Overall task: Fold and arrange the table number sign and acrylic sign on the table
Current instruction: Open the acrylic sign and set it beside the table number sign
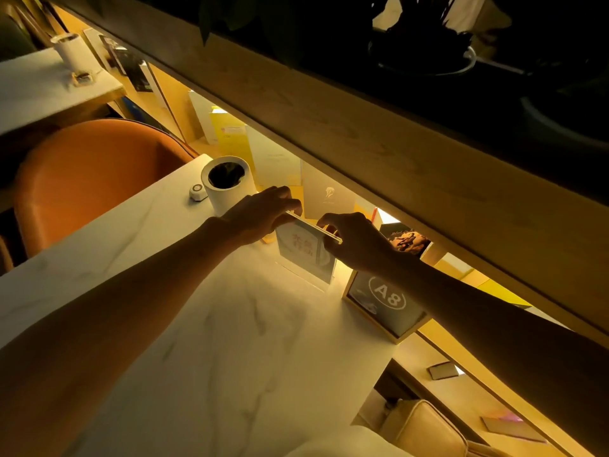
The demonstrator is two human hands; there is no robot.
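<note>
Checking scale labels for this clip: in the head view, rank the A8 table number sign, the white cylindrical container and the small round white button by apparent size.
1. A8 table number sign, partly hidden by an arm
2. White cylindrical container, roughly similar, so the order is unsure
3. Small round white button, clearly smallest

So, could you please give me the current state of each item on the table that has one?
Acrylic sign: upright on the table, held at its top edge by both hands.
Left hand: gripping the sign's top left.
Right hand: pinching the sign's top right.
Table number sign: reads A8, standing at the table's far edge, untouched.
White cylindrical container: upright, open at the top.
Small white round device: lying beside the container.
</note>
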